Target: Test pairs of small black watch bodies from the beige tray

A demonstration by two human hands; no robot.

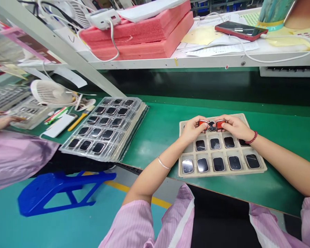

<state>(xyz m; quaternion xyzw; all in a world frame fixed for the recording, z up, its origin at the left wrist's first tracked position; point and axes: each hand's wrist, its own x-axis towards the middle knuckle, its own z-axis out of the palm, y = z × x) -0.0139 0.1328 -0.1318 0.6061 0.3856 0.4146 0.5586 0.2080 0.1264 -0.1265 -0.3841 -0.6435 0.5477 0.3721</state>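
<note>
Pink sleeve (134,220) nearest us, we note clear trays (130,124) stacked at left, our left hand (191,129) pinching one red piece (202,124), our right hand (234,126) pinching another (220,124), both over the beige tray (217,152) of dark screens (218,164).

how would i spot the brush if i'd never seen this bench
On the green bench, find the stack of clear trays holding dark squares. The brush lies just left of that stack, beside a flat white object. Its yellow handle and pale bristle end set it apart from that object.
</note>
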